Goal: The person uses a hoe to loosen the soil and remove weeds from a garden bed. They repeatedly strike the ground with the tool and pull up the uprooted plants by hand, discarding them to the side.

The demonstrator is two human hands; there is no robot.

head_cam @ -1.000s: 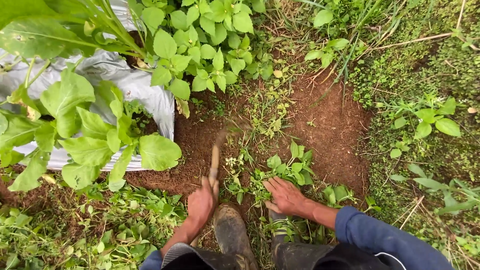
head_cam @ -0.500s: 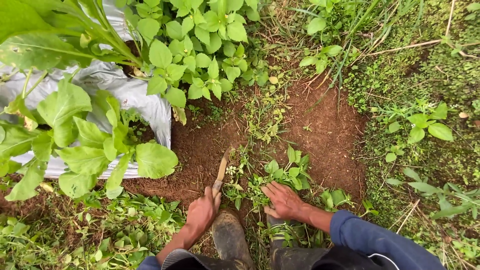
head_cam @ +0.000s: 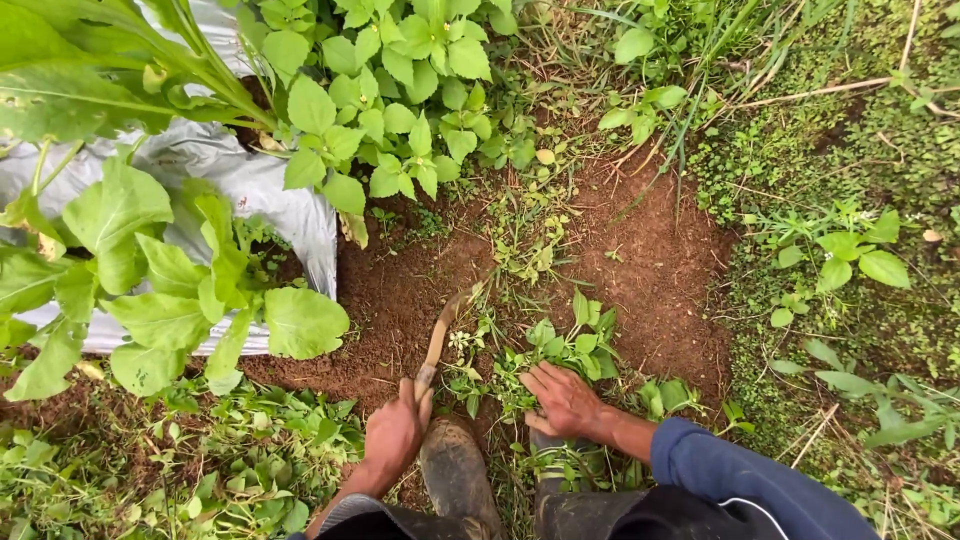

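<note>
- I see a grey plastic grow bag (head_cam: 215, 175) at upper left, holding broad-leafed green plants (head_cam: 150, 260).
- My left hand (head_cam: 395, 432) has its grip closed on the handle of a curved sickle (head_cam: 440, 335), blade lying on the soil.
- My right hand (head_cam: 562, 400) lies open, fingers spread, pressing the low weeds (head_cam: 565, 345) just right of the blade.
- Bare reddish soil (head_cam: 650, 270) lies ahead; my muddy boot (head_cam: 460, 470) sits between the hands.

Crumpled silver-grey plastic grow bag (head_cam: 250, 190), upper left.
</note>
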